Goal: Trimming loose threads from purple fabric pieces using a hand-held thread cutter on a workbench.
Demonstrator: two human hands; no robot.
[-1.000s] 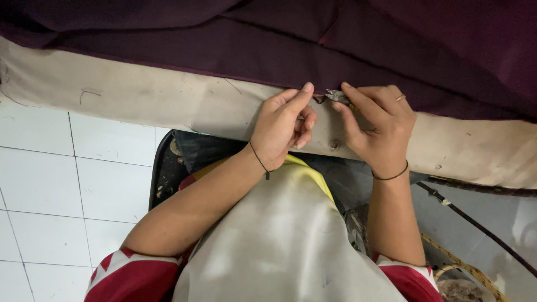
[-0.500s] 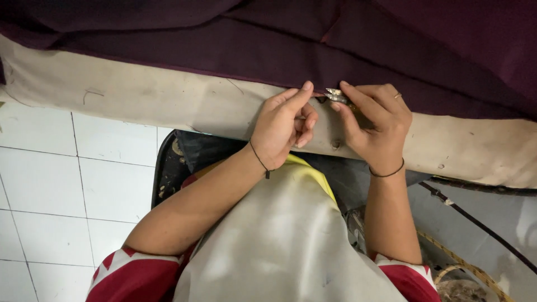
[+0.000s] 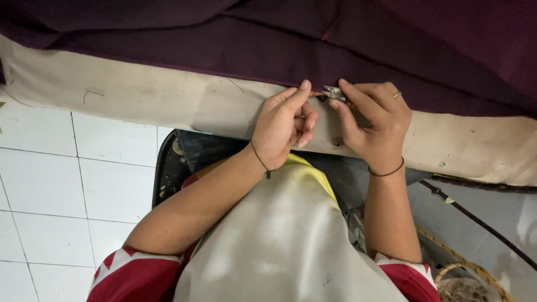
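Observation:
A dark maroon cloth (image 3: 291,45) is spread over a worn beige table (image 3: 140,95). My left hand (image 3: 285,126) rests at the table's near edge, its thumb and forefinger pinching the hem of the cloth. My right hand (image 3: 372,123), with a ring on one finger, holds a small metal thread snipper (image 3: 334,93) at the same spot on the hem. The two hands nearly touch. Thin dark bands sit on both wrists.
A pale apron (image 3: 279,240) covers my lap, with red sleeves at the bottom corners. White floor tiles (image 3: 61,184) lie to the left. A dark stool edge (image 3: 168,168) shows below the table. A black cable (image 3: 475,218) and a woven basket (image 3: 464,285) are at lower right.
Both hands have stayed at the hem. The view has shifted very slightly; the fingers made only tiny adjustments around the snipper.

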